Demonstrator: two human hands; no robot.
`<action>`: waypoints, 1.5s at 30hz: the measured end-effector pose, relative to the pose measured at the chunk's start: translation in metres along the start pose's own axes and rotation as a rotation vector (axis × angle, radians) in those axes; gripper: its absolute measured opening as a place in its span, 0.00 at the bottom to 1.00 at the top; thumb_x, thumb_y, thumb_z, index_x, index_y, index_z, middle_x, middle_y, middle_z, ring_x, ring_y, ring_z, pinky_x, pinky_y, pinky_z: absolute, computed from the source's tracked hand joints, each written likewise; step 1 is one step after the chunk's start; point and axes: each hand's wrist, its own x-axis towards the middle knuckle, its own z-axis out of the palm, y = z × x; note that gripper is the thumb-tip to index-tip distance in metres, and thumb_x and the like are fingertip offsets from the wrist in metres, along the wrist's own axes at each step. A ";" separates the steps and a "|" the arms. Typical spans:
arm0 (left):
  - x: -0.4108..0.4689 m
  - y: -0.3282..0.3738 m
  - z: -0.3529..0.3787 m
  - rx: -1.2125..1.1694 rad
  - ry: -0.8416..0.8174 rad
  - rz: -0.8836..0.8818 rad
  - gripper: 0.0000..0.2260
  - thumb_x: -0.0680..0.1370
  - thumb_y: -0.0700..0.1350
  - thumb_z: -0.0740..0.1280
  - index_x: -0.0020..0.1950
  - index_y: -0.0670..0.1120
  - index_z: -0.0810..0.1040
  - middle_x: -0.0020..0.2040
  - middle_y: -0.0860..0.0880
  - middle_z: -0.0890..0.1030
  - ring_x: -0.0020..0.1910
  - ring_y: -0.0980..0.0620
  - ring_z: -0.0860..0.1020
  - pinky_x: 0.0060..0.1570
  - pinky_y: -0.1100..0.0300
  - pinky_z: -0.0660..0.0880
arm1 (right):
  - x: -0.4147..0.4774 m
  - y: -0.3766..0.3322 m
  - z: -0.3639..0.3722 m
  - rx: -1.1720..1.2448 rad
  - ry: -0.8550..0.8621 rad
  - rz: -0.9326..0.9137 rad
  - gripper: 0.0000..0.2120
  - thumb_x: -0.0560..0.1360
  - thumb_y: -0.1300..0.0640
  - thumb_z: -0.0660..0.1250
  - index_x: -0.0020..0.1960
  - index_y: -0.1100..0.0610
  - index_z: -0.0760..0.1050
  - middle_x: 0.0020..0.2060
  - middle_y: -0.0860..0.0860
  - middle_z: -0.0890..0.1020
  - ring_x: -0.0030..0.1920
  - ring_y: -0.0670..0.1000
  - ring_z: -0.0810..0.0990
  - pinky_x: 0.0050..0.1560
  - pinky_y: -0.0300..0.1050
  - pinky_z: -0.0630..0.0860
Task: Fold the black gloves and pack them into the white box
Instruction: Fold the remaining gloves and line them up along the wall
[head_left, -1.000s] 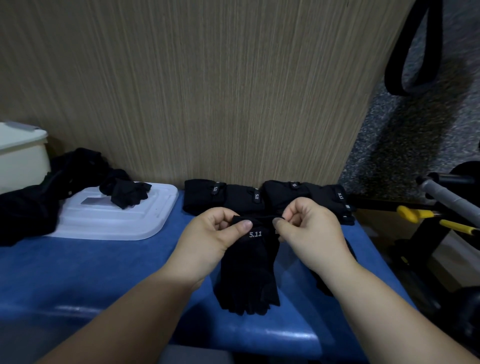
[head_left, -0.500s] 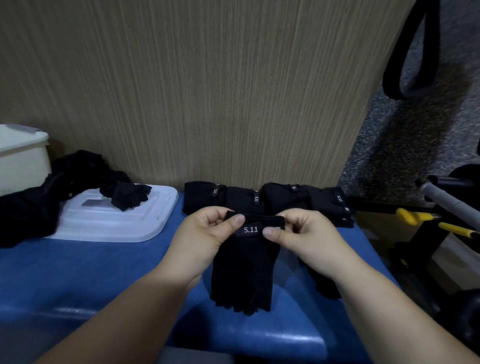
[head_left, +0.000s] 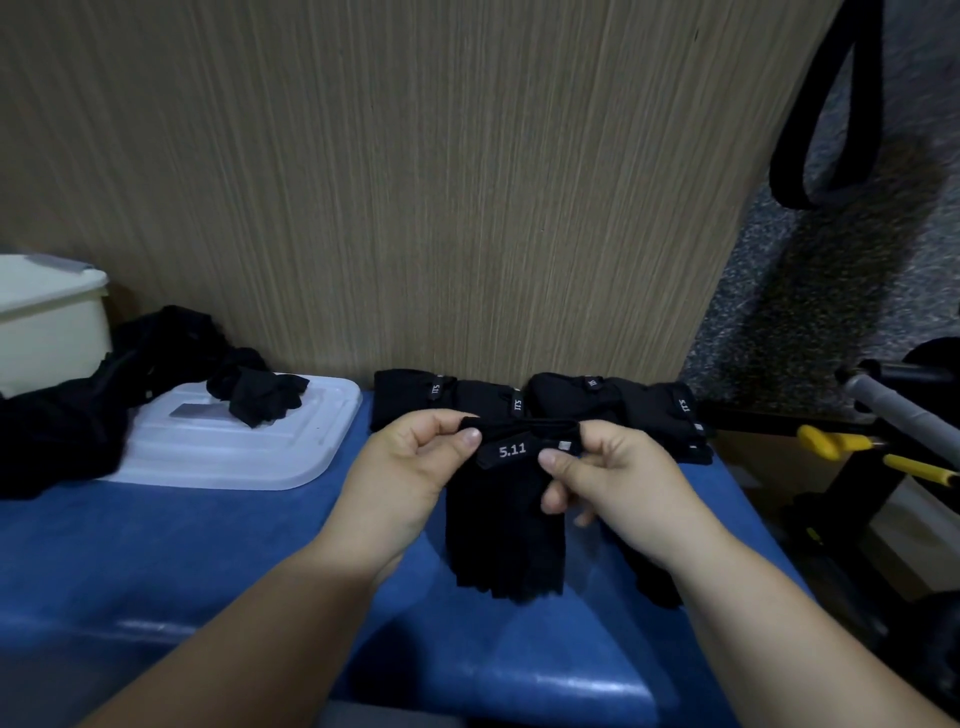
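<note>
Head view: left hand (head_left: 410, 467) and right hand (head_left: 618, 483) pinch cuff of black fabric glove with white "5.11" label (head_left: 504, 525), fingers curled, thumbs on top. Glove over blue padded table (head_left: 208, 545). Cream-white plastic box (head_left: 52, 332) far left, well apart.

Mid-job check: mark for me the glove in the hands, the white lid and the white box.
held glove (head_left: 504, 525): head view, on the dark fabric below the 5.11 label.
white lid (head_left: 223, 457): head view, on the bare ribbed top near its front edge.
white box (head_left: 52, 345): head view, on its front wall at far left.
</note>
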 end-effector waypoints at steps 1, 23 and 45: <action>0.001 -0.001 -0.001 0.027 0.054 0.014 0.04 0.76 0.41 0.68 0.48 0.46 0.82 0.44 0.48 0.85 0.44 0.54 0.81 0.50 0.61 0.75 | 0.001 0.001 0.000 0.034 0.033 -0.008 0.03 0.77 0.59 0.67 0.45 0.53 0.78 0.31 0.51 0.84 0.37 0.48 0.84 0.32 0.38 0.75; -0.007 -0.025 0.009 0.037 -0.089 -0.306 0.27 0.75 0.29 0.66 0.68 0.48 0.62 0.49 0.45 0.84 0.44 0.52 0.83 0.37 0.62 0.78 | -0.008 0.028 0.003 0.172 0.029 0.106 0.05 0.72 0.56 0.72 0.47 0.48 0.80 0.43 0.51 0.81 0.41 0.47 0.78 0.42 0.41 0.76; -0.006 -0.058 0.001 1.226 -0.453 0.206 0.23 0.81 0.57 0.56 0.76 0.58 0.59 0.75 0.63 0.57 0.76 0.61 0.50 0.75 0.58 0.49 | -0.019 0.037 0.005 -0.706 0.195 -0.022 0.24 0.72 0.49 0.71 0.66 0.49 0.70 0.49 0.44 0.80 0.50 0.42 0.78 0.46 0.27 0.68</action>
